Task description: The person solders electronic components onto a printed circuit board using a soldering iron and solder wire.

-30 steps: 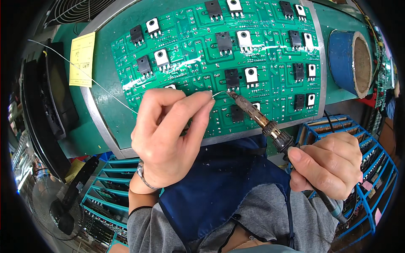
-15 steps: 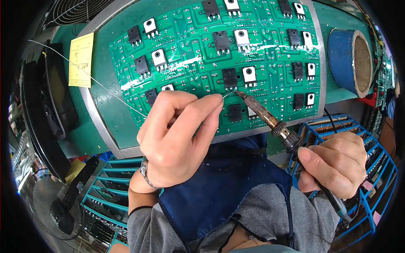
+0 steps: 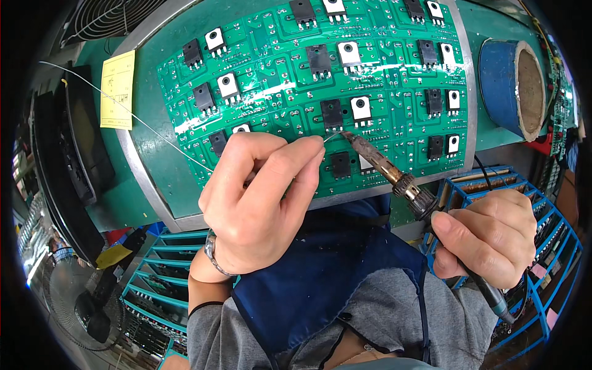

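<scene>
My left hand [image 3: 256,197] pinches a thin solder wire [image 3: 166,140], whose short end pokes out past the fingertips over the board. From the far left the rest of that wire runs in a long curve to the hand. In my right hand [image 3: 487,240] is a soldering iron [image 3: 404,185], gripped by its dark handle. Its tip meets the wire's end at the legs of a black transistor [image 3: 332,115]. Beneath both hands lies a green circuit board panel [image 3: 271,92] with rows of black and white transistors. My left hand hides part of its lower left.
A metal-edged frame [image 3: 143,176] surrounds the panel on the green bench. To the right stands a blue cardboard tube [image 3: 509,86]. A yellow paper slip [image 3: 117,89] lies at left. Slotted racks, teal [image 3: 157,271] and blue [image 3: 542,246], flank me below; a fan [image 3: 80,296] is lower left.
The board has shifted slightly left in view. The iron's tip and the wire's end have moved a little left along the same transistor's legs. Both grips are unchanged.
</scene>
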{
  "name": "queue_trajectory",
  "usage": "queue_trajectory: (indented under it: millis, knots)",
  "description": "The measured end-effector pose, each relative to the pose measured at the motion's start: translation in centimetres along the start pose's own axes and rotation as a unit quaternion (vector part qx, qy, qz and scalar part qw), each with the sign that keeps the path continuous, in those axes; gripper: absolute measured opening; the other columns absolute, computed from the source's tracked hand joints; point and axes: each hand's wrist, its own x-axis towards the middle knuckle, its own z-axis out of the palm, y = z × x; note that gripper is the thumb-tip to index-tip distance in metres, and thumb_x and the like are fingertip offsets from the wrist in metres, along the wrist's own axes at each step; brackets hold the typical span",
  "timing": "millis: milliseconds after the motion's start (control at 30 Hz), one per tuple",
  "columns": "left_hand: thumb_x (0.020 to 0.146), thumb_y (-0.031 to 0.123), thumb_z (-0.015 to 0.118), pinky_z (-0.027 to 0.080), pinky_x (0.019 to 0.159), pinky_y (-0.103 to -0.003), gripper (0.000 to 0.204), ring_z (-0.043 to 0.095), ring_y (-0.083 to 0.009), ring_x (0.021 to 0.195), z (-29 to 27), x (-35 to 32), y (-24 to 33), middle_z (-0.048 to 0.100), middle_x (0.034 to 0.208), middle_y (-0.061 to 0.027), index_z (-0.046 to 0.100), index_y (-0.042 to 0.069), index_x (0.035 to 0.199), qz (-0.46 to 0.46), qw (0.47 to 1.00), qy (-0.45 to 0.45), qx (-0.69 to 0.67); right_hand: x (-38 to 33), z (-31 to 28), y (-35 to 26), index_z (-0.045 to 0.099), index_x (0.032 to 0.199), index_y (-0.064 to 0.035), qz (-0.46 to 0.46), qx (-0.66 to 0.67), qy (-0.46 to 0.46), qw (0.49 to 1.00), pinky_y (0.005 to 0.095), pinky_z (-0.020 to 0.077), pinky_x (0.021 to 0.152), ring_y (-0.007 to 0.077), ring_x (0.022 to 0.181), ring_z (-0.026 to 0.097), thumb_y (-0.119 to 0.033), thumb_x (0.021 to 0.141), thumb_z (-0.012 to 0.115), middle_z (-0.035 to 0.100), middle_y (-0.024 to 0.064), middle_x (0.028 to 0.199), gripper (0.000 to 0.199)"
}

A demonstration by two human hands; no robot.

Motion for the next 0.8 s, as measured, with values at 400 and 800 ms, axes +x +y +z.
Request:
queue_trajectory:
  millis: [400, 800]
  knots:
    - [0.068, -0.004, 0.083, 0.040, 0.048, -0.026, 0.027, 0.051, -0.0126, 0.055, 0.1, 0.2, -0.2, 0.052, 0.077, -0.0034, 0.074, 0.003, 0.093, 0.017, 1.000, -0.019, 0.009, 0.0, -0.2, 0.0, 0.068, 0.088, 0.0055, 0.002, -0.002, -0.009, 1.000, 0.0219, 0.0375, 0.037, 0.0128, 0.047, 0.054, -0.029, 0.089, 0.072, 0.063, 0.0070, 0.064, 0.035]
    - [0.073, -0.005, 0.080, 0.036, 0.051, -0.021, 0.023, 0.048, -0.0061, 0.062, 0.3, 0.2, 0.3, 0.056, 0.079, 0.0001, 0.075, 0.006, 0.093, -0.006, 1.000, -0.002, -0.005, -0.4, -1.3, 0.0, 0.066, 0.089, 0.0051, -0.004, -0.003, -0.016, 1.000, 0.0215, 0.0334, 0.035, 0.0123, 0.047, 0.055, -0.029, 0.091, 0.070, 0.061, 0.0055, 0.061, 0.034]
